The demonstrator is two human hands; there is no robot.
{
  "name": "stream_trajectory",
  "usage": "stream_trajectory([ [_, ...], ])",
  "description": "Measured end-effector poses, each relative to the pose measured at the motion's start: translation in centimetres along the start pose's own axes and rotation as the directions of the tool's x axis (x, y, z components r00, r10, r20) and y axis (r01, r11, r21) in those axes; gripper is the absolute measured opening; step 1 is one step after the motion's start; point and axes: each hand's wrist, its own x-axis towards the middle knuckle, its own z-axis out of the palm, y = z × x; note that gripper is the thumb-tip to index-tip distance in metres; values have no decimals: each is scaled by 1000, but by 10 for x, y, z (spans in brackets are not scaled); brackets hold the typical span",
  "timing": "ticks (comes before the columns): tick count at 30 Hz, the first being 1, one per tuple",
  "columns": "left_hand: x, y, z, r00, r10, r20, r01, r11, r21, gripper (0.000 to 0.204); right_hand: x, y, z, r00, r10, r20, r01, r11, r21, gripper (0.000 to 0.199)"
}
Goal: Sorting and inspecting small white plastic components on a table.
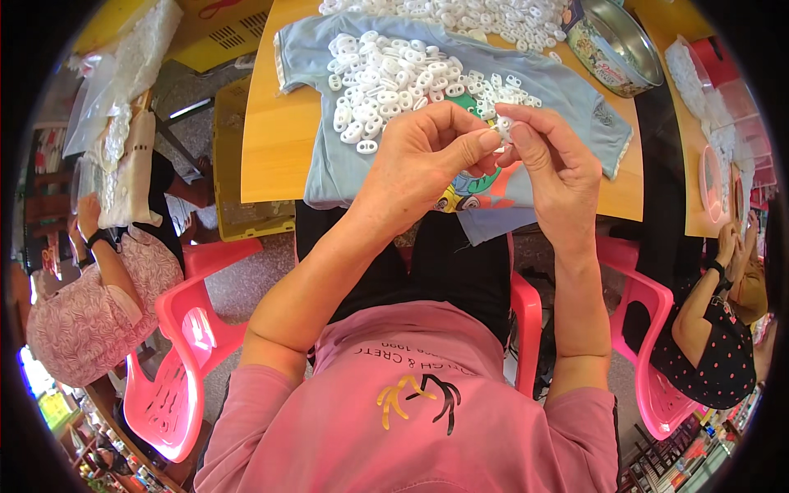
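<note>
Both hands meet over the near edge of the desk (271,156), fingertips pinched together. Left hand (419,156): thumb and forefinger closed on a small white plastic piece (501,127), most of it hidden by the fingers. Right hand (552,160): fingers curled in, thumb and forefinger pressing on the same piece from the other side. Whether it is one part or two being joined, cannot tell.

Left of the hands: bare wooden desk, then a yellow crate (234,156) below its edge, and further out a person in a patterned top on a pink chair (177,361).

Just beyond the hands: a heap of white oval pieces (394,78) lying loose on a light blue printed shirt (567,99) spread over the desk. A second, wider heap (460,16) lies further off, at the far edge of the shirt.

Right of the hands and beyond: a round metal tin (620,45), open; what is in it cannot be seen. Far right, another seated person in a dotted dark top (715,345).

Progress, as a judgement: one piece in hand, both heaps large. No visibly separate finished batch, so the done share cannot be gauged; much appears left.
</note>
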Motion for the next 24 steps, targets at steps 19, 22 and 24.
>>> stream_trajectory([
  [19, 3, -23, 3, 967, 254, -32, -254, 967, -13, 23, -6, 8, 13, 985, 152, -82, -117, 936, 333, 25],
  [22, 2, -20, 0, 938, 342, 51, -344, 938, 50, 29, -6, 1, 14, 996, 88, -22, -72, 917, 393, 31],
  [24, 2, -17, -2, 893, 409, 185, -428, 901, 73, 34, -8, -5, 18, 989, 148, 3, -131, 861, 491, 43],
])
